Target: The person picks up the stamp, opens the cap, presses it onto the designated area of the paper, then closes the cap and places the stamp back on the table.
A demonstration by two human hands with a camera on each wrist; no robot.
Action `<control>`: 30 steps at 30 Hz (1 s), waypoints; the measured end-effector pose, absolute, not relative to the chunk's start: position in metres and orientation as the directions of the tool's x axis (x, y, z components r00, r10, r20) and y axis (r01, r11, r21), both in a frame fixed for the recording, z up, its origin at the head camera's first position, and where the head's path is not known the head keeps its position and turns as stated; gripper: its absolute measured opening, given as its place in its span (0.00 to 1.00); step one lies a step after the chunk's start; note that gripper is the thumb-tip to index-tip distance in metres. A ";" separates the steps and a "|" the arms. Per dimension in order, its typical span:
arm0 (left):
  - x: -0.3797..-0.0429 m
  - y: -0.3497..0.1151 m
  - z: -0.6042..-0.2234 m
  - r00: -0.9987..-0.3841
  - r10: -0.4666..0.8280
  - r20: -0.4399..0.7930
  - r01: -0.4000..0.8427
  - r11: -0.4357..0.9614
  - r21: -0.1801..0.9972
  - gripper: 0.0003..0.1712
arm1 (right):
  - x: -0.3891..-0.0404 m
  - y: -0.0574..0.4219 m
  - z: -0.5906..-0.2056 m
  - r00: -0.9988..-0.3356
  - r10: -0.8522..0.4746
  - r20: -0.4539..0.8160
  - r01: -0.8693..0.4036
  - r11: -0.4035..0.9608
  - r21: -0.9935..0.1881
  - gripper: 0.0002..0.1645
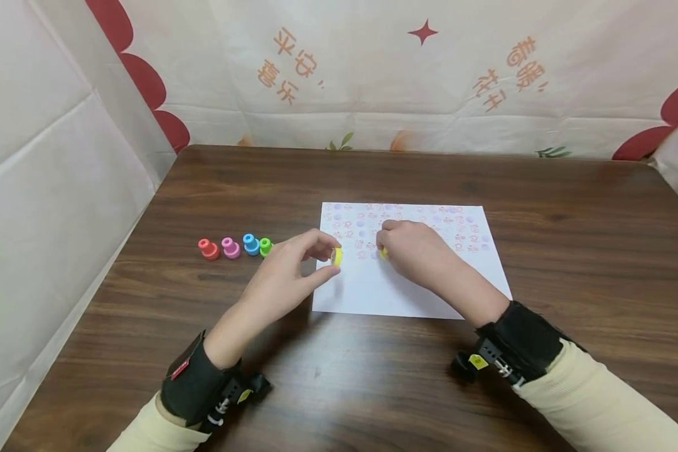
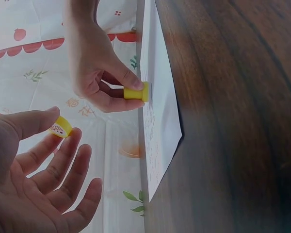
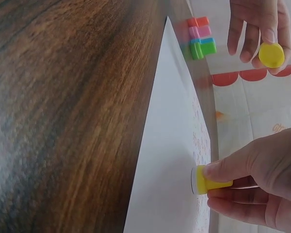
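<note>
My left hand (image 1: 285, 270) pinches a small round yellow stamp cap (image 2: 61, 127) between thumb and fingertips, held up beside the left edge of a white sheet of paper (image 1: 356, 289). A reddish print shows on one face of the cap. With thumb and fingers my right hand (image 1: 420, 254) grips a yellow toy stamp (image 3: 211, 182), its flat end down at the paper. Rows of small pink and purple prints (image 1: 358, 224) cover the upper part of the sheet. From the head view, most of the yellow stamp is hidden behind the right hand.
Left of the paper stand a red stamp (image 1: 208, 249), a pink stamp (image 1: 231, 248), a blue stamp (image 1: 251, 245) and a green stamp (image 1: 265, 246) in a row. They stand on the brown wooden table (image 1: 373, 376). A patterned cloth (image 1: 361, 75) hangs behind the far edge.
</note>
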State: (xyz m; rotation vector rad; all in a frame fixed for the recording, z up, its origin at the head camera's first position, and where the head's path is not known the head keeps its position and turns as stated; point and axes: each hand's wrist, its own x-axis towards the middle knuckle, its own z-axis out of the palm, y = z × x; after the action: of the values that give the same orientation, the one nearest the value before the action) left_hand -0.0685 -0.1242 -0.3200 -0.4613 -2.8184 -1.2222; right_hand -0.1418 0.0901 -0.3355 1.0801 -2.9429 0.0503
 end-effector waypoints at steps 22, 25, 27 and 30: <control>-0.066 -0.121 -0.319 -0.959 0.252 0.129 0.265 0.636 0.725 0.14 | -0.143 0.090 -0.335 -0.760 -0.649 0.026 -0.650 0.759 -0.032 0.06; -0.066 -0.121 -0.318 -0.960 0.252 0.125 0.261 0.637 0.725 0.14 | -0.143 0.091 -0.334 -0.761 -0.649 0.024 -0.649 0.760 -0.039 0.06; -0.066 -0.121 -0.318 -0.961 0.250 0.121 0.257 0.635 0.729 0.14 | -0.144 0.092 -0.333 -0.759 -0.651 0.019 -0.651 0.758 -0.045 0.06; -0.065 -0.121 -0.320 -0.963 0.244 0.118 0.250 0.630 0.735 0.14 | -0.145 0.096 -0.332 -0.757 -0.654 0.005 -0.652 0.754 -0.075 0.06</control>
State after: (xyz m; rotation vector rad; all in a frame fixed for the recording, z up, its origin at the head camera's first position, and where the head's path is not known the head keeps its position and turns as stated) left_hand -0.0653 -0.1206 -0.3196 -0.4286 -2.8299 -1.2777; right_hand -0.1446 0.0958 -0.3322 1.1026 -2.9626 0.1147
